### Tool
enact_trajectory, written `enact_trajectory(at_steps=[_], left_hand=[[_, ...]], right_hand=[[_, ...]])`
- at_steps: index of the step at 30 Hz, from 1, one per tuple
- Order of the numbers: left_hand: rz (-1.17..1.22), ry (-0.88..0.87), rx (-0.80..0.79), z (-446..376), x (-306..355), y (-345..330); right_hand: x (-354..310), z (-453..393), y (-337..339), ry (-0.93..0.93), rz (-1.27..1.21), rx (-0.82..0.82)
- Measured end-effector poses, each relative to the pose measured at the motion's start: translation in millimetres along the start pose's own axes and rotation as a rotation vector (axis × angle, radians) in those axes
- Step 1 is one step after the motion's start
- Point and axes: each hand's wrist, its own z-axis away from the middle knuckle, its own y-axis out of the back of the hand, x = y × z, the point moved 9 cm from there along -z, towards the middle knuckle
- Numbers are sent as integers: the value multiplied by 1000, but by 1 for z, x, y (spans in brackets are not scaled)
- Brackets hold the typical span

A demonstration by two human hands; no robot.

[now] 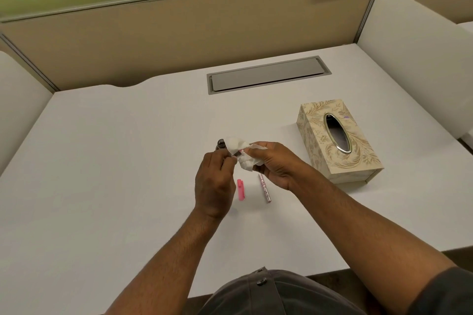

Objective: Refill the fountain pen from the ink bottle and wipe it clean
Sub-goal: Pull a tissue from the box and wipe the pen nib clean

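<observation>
My left hand pinches the pen's front section, of which only a small pink bit shows between the fingers. My right hand holds a crumpled white tissue wrapped around that part. Just behind the tissue stands the small dark ink bottle, open at the top and partly hidden. On the table below my hands lie the pink pen cap and the patterned pink barrel, side by side and apart.
A beige floral tissue box stands to the right on the white table. A grey cable hatch is set into the table at the back. Padded partitions rise on both sides.
</observation>
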Motion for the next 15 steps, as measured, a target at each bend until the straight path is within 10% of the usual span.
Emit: enact_trajectory(at_steps=[15], left_hand=[[529,626,-234,0,-38,-24]], right_hand=[[-20,10,-8,231,153,-63]])
